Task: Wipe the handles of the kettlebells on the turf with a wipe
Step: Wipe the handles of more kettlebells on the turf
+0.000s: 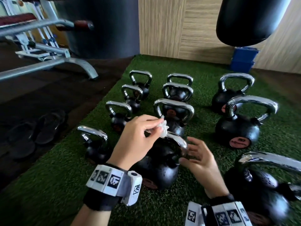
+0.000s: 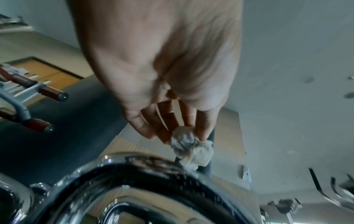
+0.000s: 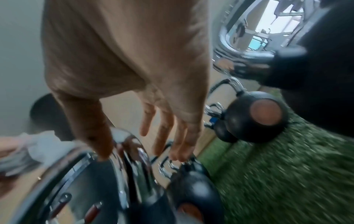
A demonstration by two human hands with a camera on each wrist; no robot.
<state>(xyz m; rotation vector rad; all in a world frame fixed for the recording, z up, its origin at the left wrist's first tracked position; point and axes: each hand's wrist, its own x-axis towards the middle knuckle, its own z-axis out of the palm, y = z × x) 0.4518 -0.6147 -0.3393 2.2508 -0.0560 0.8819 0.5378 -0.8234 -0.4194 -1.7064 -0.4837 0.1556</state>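
Several black kettlebells with chrome handles stand on the green turf (image 1: 57,185). The nearest centre kettlebell (image 1: 159,167) is between my hands. My left hand (image 1: 156,126) pinches a crumpled white wipe (image 1: 163,128) and holds it on the top of this kettlebell's chrome handle (image 1: 179,141). The left wrist view shows the wipe (image 2: 189,148) at my fingertips, touching the handle (image 2: 134,169). My right hand (image 1: 190,152) is beside the handle's right end with fingers spread and straight. In the right wrist view its thumb (image 3: 101,148) rests on the chrome handle (image 3: 124,151).
More kettlebells stand in rows behind, and a large one (image 1: 260,185) is close at the right. A weight bench (image 1: 48,62) and sandals (image 1: 37,128) are on the dark floor to the left. A black punch bag (image 1: 247,18) hangs above a blue bin (image 1: 243,59).
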